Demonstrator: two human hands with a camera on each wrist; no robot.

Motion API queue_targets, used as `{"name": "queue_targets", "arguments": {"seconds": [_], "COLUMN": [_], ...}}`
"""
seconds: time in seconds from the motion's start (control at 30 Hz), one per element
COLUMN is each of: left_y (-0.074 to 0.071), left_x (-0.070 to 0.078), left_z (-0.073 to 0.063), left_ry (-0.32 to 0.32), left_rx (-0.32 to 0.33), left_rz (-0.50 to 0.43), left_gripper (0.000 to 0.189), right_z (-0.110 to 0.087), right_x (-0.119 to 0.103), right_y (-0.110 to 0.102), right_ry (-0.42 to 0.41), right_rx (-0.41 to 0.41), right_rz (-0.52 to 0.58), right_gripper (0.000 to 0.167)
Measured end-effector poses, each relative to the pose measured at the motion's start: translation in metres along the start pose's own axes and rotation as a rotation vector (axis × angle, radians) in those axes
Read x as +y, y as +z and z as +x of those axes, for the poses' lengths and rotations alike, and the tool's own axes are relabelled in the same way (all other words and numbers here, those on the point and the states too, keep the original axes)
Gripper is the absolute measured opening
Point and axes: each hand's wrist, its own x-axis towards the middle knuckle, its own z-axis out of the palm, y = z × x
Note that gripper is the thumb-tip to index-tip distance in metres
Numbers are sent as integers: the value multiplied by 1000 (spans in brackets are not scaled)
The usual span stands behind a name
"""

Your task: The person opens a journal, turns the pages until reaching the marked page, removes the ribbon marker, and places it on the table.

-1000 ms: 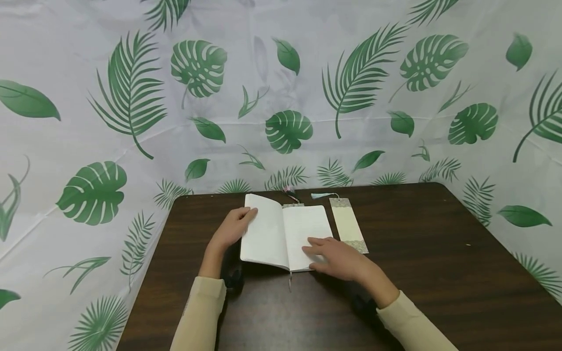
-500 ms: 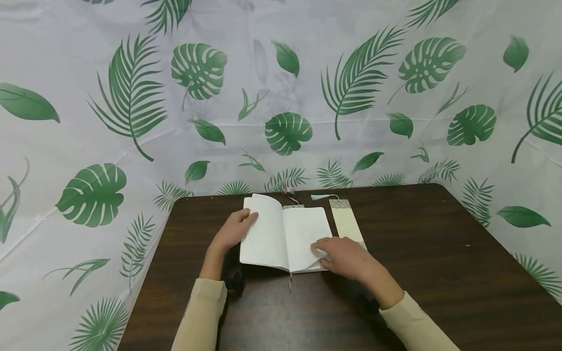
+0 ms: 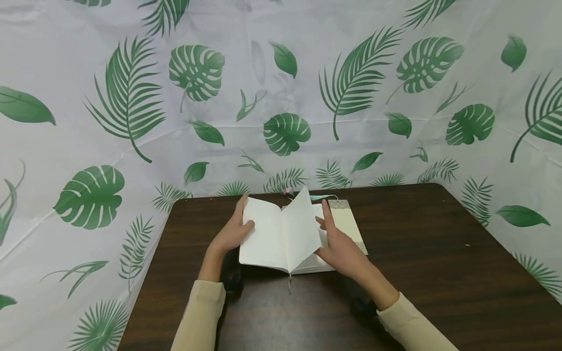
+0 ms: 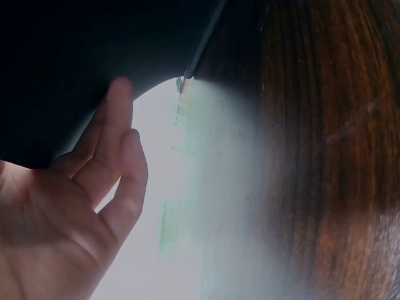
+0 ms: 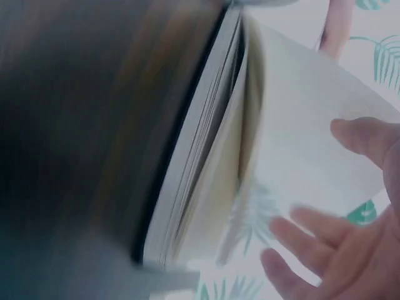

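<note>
An open notebook point(image 3: 262, 234) with white pages lies in front of me in the head view. My left hand point(image 3: 231, 234) grips its left edge, thumb on the page; the left wrist view shows the fingers under the dark cover point(image 4: 81, 56). One lifted page point(image 3: 300, 234) stands up from the middle of the notebook. My right hand point(image 3: 347, 251) is at that page's outer edge. In the right wrist view its thumb point(image 5: 359, 134) lies against the sheet, with the other fingers spread out below. A thin ribbon point(image 3: 290, 284) hangs from the notebook's near edge.
Right of the notebook lies a pale yellow bookmark point(image 3: 344, 219) with patterned ends and a light blue tassel point(image 3: 319, 197), partly covered by my right hand. A pink tassel point(image 3: 287, 191) shows behind the notebook. The brown wooden table point(image 3: 430, 243) meets a leaf-printed cloth point(image 3: 246, 87).
The right hand has raised a page from the notebook's right side, so it now stands upright. Its fingers have spread out. The left hand stays at the left edge, with its index finger further up.
</note>
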Motion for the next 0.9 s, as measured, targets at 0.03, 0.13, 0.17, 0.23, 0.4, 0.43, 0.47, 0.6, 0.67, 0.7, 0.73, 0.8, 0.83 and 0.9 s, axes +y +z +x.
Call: {"name": "queue_targets", "arguments": {"seconds": [0.03,0.13,0.17,0.23,0.4,0.43,0.47,0.6,0.67,0.7,0.73,0.8,0.83,0.9], "left_y": [0,1,1,2,5,4,4,1,1,0,0,-1,-1,-3], "left_x": [0,1,1,2,6,8,9,12,11,11,10,10,10,10], "left_z": [-1,-3,-3,-4,-1,-2,-2,-4,-4,-5,-5,-6,-6,-7], "left_ry": [-1,3,3,-3,-78,-100,-119,-126,-82,-62,-42,-24,-24,-25], "left_rx": [-5,-20,-24,-22,29,24,25,-10,-22,-32,-46,-52,-52,-56], "left_rz": [9,30,36,28,-1,-16,-23,-10,10,11,5,-1,-9,-14], "left_gripper": [68,49,46,45,60,67,73,77,63,55,47,39,38,38], "right_z": [-2,-11,-13,-18,-25,-25,-26,-26,-26,-27,-27,-28,-28,-27], "right_x": [-3,-16,-20,-29,-41,-42,-43,-44,-43,-43,-42,-42,-41,-40], "right_y": [3,9,12,16,23,24,25,28,28,28,28,28,27,28], "right_ry": [8,9,2,-13,-124,-154,-180,-248,-241,-232,-222,-190,-173,-147], "right_rx": [-40,-170,-207,-267,-375,-389,-405,-442,-453,-455,-457,-459,-460,-463], "right_rz": [40,129,144,140,47,27,11,-18,-13,-10,-8,-10,-11,-13], "right_gripper": [112,90,85,81,73,70,68,65,65,65,66,67,68,71]}}
